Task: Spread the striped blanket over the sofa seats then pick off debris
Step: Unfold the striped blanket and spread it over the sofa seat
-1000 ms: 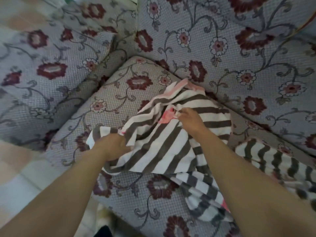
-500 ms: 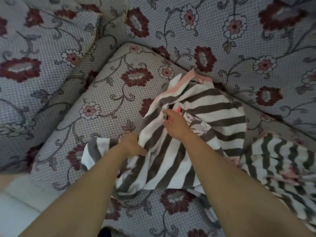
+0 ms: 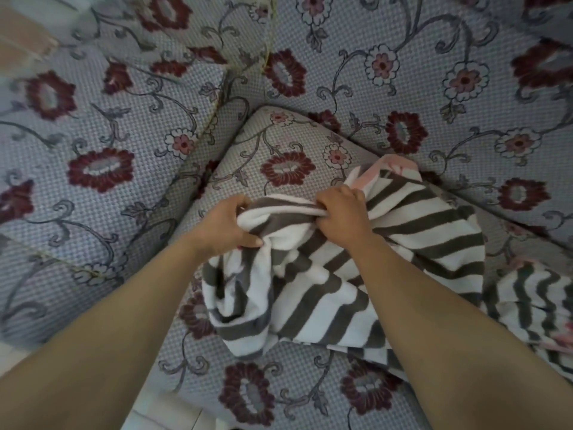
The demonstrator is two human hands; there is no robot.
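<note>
The striped blanket (image 3: 366, 274), grey and white with a pink edge, lies bunched on the floral sofa seat cushion (image 3: 279, 144) and trails off to the right. My left hand (image 3: 226, 226) grips a fold of its near-left edge. Close beside it, my right hand (image 3: 342, 212) grips the same bunched edge, fingers curled into the cloth. The far corner of the cushion is bare. No debris can be made out.
The sofa backrest (image 3: 434, 72) rises behind the cushion and the padded armrest (image 3: 93, 135) stands to the left, both in the same floral fabric. A strip of pale floor (image 3: 173, 420) shows at the bottom edge.
Both hands have moved up the blanket toward the cushion's far corner and closer together, gathering its edge. The view has shifted toward the sofa back.
</note>
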